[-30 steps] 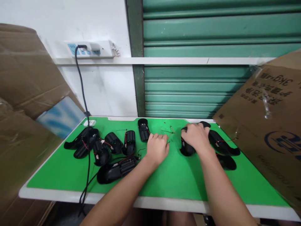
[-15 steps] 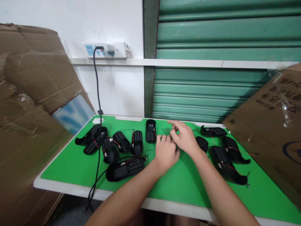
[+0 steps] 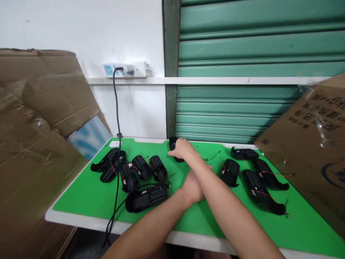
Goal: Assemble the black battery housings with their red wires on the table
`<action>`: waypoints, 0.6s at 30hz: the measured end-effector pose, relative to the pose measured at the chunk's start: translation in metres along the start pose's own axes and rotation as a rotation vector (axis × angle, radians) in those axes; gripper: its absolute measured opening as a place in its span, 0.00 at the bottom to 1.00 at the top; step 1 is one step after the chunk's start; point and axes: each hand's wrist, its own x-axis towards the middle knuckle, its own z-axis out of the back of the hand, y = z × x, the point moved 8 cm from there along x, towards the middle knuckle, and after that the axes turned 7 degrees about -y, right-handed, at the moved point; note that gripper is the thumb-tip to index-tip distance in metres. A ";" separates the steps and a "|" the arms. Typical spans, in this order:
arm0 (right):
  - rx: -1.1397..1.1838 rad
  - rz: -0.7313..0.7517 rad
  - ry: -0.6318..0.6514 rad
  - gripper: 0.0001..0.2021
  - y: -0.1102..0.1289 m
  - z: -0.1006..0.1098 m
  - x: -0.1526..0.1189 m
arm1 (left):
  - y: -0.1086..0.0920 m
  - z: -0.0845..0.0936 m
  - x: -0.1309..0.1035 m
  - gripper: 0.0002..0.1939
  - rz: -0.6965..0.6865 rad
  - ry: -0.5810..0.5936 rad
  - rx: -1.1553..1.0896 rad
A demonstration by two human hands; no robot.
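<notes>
My right hand [image 3: 184, 149] reaches across my left arm and is closed around a black plastic casing [image 3: 173, 143] near the table's back edge. Its fingers cover the middle of that casing. Below the right forearm lies my left hand [image 3: 192, 183], low over the green mat [image 3: 205, 223]. The forearm hides most of its fingers; the fingertips that show past it are stretched out, with nothing seen in them. Left of the hands, another black casing [image 3: 158, 169] with a red wire rests on the mat. A casing with battery-like cylinders [image 3: 147, 198] lies nearer the front.
Several more black casings with thin wires lie left and right, including one casing [image 3: 230, 172] beside my right forearm. A black cable [image 3: 116, 104] hangs from the wall power strip [image 3: 125, 69] across the table. Cardboard boxes [image 3: 309, 144] flank both sides.
My right hand has moved left over my left hand and taken hold of the black casing at the back. The left hand has shifted down slightly. The camera view has tilted up a little.
</notes>
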 end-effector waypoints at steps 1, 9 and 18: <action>0.026 0.004 -0.037 0.22 -0.006 0.009 -0.001 | -0.003 0.002 -0.001 0.17 -0.037 0.017 -0.007; 0.640 0.476 -0.367 0.30 -0.041 0.097 -0.068 | -0.004 0.036 0.004 0.20 0.004 -0.188 -0.417; 0.410 0.561 -0.169 0.27 -0.067 0.070 -0.099 | 0.038 0.033 0.001 0.35 0.734 -0.040 -1.445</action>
